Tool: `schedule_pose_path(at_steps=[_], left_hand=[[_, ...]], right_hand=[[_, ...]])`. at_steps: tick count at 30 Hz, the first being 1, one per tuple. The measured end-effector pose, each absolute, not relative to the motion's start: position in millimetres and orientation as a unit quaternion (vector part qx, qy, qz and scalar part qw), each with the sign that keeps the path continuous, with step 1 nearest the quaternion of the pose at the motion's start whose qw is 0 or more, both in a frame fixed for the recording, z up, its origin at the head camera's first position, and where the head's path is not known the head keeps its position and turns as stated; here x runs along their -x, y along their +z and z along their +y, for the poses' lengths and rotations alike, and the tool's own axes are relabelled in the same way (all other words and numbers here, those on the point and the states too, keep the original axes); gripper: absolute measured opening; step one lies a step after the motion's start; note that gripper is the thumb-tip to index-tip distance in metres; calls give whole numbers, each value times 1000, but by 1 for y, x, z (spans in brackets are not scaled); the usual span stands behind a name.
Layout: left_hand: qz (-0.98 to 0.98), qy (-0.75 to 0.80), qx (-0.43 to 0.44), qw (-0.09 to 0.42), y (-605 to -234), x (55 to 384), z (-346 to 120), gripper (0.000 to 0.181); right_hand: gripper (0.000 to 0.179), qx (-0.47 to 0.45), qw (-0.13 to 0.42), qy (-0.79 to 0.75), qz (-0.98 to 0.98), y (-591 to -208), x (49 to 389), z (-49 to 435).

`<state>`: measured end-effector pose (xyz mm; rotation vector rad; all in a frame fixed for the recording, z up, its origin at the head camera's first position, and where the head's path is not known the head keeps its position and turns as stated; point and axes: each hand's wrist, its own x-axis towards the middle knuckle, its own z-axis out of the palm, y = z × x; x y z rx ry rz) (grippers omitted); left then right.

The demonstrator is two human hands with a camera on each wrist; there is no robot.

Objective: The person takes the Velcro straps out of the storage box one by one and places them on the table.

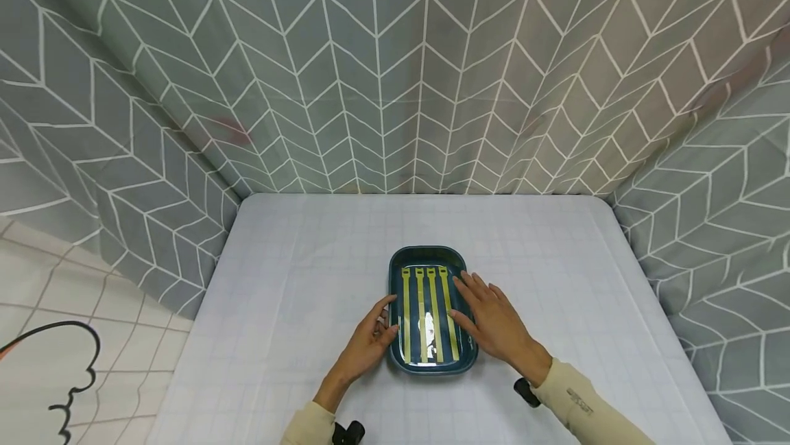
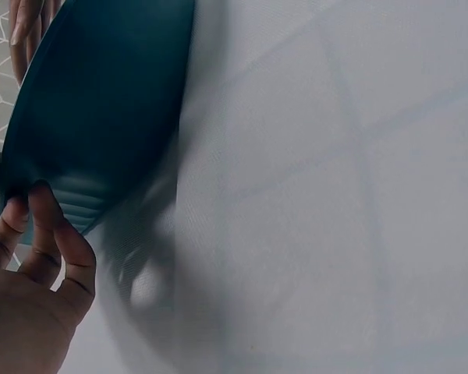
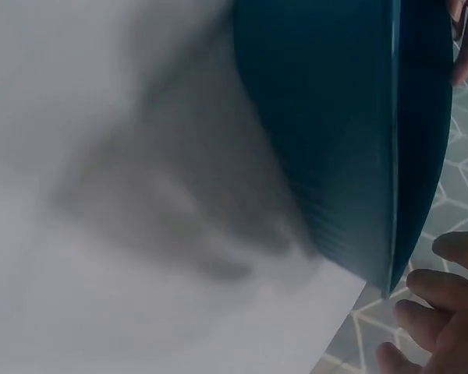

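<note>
Sitting near the middle of the white cloth (image 1: 308, 280), the teal tray (image 1: 433, 257) carries four slotted yellow straps (image 1: 435, 311) laid side by side along its length; their slotted heads all point to the far end, and the right-hand one slants a little; from where I stand, the laying-out looks done, since every strap I can see lies inside the tray, in a row with gaps between; what is left, I would judge, is small stuff, perhaps straightening that slanted strap or settling the tray; the left hand (image 1: 366, 343) holds the tray's left rim lightly, its fingers bent and the fingertips against the outer wall, so it seems to be steadying the tray; the right hand (image 1: 498, 321) is spread over the right rim, fingers apart and pinching nothing, its tips close to the right-hand strap; whether any of those tips touch that strap I cannot tell; neither hand has a strap in its grasp, which fits work near its close, though whether the tray is to be moved afterwards I cannot say.
</note>
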<state>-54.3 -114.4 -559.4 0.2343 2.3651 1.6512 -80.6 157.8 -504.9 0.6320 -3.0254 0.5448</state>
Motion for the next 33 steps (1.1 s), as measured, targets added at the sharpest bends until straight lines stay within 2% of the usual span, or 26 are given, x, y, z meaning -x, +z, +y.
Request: schedule_pose_path(at_steps=[10,22,28,33], left_hand=[[800,581,-85,123,-558,57,-118,57],[792,590,-93,125,-561,56,-121,57],[795,585,-95,131,-562,57,-123,58],[795,585,-87,137,-562,56,-123,58]], right_hand=[[68,-293,-43,112,-949,-496,97,136],[57,-424,-79,39,-901,-482,128,110],[57,-480,-98,-39,-871,-482,140,90],[50,-506,-113,-62,-853,-488,145,76]])
